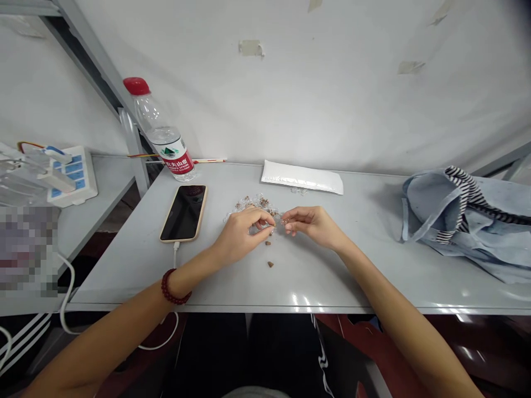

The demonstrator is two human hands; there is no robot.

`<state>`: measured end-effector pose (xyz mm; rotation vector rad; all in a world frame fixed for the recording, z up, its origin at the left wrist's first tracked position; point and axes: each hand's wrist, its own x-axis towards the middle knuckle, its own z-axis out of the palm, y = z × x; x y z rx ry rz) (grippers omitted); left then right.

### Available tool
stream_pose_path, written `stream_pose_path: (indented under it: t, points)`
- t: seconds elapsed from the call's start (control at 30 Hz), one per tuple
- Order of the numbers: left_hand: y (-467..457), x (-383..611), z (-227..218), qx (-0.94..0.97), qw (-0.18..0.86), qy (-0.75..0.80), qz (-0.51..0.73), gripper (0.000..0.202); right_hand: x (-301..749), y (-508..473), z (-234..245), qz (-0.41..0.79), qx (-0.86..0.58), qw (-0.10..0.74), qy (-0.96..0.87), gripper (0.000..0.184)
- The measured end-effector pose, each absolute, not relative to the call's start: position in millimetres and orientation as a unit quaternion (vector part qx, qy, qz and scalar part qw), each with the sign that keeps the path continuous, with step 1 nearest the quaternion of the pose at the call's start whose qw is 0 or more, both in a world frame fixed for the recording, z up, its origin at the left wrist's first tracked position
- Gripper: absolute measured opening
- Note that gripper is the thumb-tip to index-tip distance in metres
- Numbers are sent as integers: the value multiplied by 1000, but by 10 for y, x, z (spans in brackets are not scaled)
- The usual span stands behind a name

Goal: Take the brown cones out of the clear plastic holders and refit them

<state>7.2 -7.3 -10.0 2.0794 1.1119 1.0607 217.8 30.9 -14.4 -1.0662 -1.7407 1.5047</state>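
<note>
My left hand (pixel 243 233), with a dark red beaded bracelet (pixel 176 287) at the wrist, is closed in a pinch. What lies between its fingertips is too small to make out. Facing it, a short gap away, my right hand (pixel 311 224) pinches a small clear piece (pixel 284 221) that looks like plastic. Just behind both hands spreads a pile of clear bits mixed with small brown pieces (pixel 262 203), partly hidden by my left hand. Two loose brown bits lie nearer to me, one small piece (pixel 267 243) close to my fingers and another brown chunk (pixel 270 264) farther forward.
A white padded pouch (pixel 302 177) lies at the back, with some clear bits at its front edge. On the left are a phone (pixel 185 213) on a charging cable and a red-capped water bottle (pixel 170 138). A denim bag (pixel 489 221) occupies the right; a power strip (pixel 74 174) sits far left.
</note>
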Motion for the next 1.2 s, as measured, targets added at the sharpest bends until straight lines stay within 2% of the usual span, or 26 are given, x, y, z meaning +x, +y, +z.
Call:
stream_pose_path:
  t: [0.13,0.43,0.63,0.77,0.87,1.03,1.13,1.2]
  points:
    - [-76,78,-88,754,325,409,398,7,2119,237,-108,617,-360,297,-634,16]
    - [-75,76,-77,739,370,414,382,10,2132,203,-85,642,-348,297,-615,15]
    - [-17,72,-77,604,559,443,354,16,2102,185,-108,643,-336,326,-606,14]
    - [33,55,-136,570,604,447,333,21,2068,162,-163,642,-334,327,-609,12]
    - [29,57,-193,585,577,465,329,18,2035,157,-208,624,-350,337,-612,9]
    - [-89,147,-197,648,462,459,394,20,1982,157,-193,575,-348,388,-631,9]
    - [-126,176,-169,693,375,459,410,15,2035,213,-174,584,-329,360,-648,17]
    - [-102,152,-166,714,318,475,405,11,2140,324,-191,548,-351,349,-674,27]
